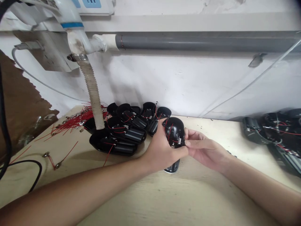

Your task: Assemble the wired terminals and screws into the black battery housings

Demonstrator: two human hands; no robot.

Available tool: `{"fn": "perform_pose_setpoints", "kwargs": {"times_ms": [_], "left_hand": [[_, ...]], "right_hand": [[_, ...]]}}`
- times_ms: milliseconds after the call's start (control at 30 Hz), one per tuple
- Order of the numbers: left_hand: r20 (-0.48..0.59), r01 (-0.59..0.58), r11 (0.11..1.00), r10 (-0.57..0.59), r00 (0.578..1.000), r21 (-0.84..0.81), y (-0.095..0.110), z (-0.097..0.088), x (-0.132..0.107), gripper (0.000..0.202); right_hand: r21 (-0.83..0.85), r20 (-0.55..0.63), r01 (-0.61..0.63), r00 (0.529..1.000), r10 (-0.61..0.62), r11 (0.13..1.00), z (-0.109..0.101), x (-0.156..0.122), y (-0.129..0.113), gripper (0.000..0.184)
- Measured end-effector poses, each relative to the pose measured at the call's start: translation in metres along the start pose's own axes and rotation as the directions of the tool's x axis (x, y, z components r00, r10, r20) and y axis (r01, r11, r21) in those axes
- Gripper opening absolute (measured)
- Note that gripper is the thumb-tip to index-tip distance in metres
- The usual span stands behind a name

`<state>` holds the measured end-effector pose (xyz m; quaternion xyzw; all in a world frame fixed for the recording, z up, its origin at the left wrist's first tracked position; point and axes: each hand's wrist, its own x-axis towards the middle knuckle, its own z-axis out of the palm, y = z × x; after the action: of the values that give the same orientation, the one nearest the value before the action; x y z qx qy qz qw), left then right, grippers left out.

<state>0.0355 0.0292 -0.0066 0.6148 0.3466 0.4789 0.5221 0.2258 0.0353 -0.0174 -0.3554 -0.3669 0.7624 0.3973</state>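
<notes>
Across the pale tabletop [150, 204], with twelve o'clock toward the wall, a cluster of black housings [135, 133] lies at ten o'clock from the held piece and a pile of dark housings [279, 152] at three. The left hand [160, 150] is clamped round a black shell [174, 128] at the dial's centre, while the right hand [203, 151], at four o'clock, pinches thumb and fingers on its edge; inside runs a thin red wire [170, 133].
</notes>
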Motion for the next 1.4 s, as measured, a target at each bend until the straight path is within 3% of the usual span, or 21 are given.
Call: {"fn": "perform_pose_setpoints", "kwargs": {"times_ms": [233,467,600,733,967,1400], "left_hand": [[-0.007,-0.001,1.000,0.001,1.000,0.008,0.000,0.000,-0.003,0.053],[0.044,-0.024,0.997,0.027,0.999,-0.074,-0.004,0.000,-0.002,0.058],[0.125,0.087,0.993,-0.077,0.989,-0.077,-0.001,-0.004,-0.003,0.062],[0.228,0.178,0.979,-0.151,0.962,-0.103,0.006,-0.006,-0.005,0.052],[0.272,0.267,0.943,-0.209,0.940,-0.198,0.005,-0.005,-0.001,0.049],[0.295,0.263,0.923,-0.178,0.939,-0.282,0.007,-0.003,-0.002,0.040]], "right_hand": [[-0.041,0.010,0.000,1.000,0.001,0.999,0.001,-0.002,-0.001,0.030],[-0.183,0.002,0.216,0.976,-0.219,0.959,0.012,-0.007,-0.002,0.059],[-0.254,0.096,0.253,0.967,-0.236,0.933,0.011,-0.009,0.003,0.073],[-0.308,0.172,0.272,0.959,-0.228,0.912,0.007,-0.012,0.010,0.083],[-0.317,0.095,0.260,0.965,-0.242,0.912,0.013,-0.016,0.015,0.087],[-0.328,0.071,0.305,0.952,-0.299,0.894,0.023,-0.020,0.016,0.072]]}}
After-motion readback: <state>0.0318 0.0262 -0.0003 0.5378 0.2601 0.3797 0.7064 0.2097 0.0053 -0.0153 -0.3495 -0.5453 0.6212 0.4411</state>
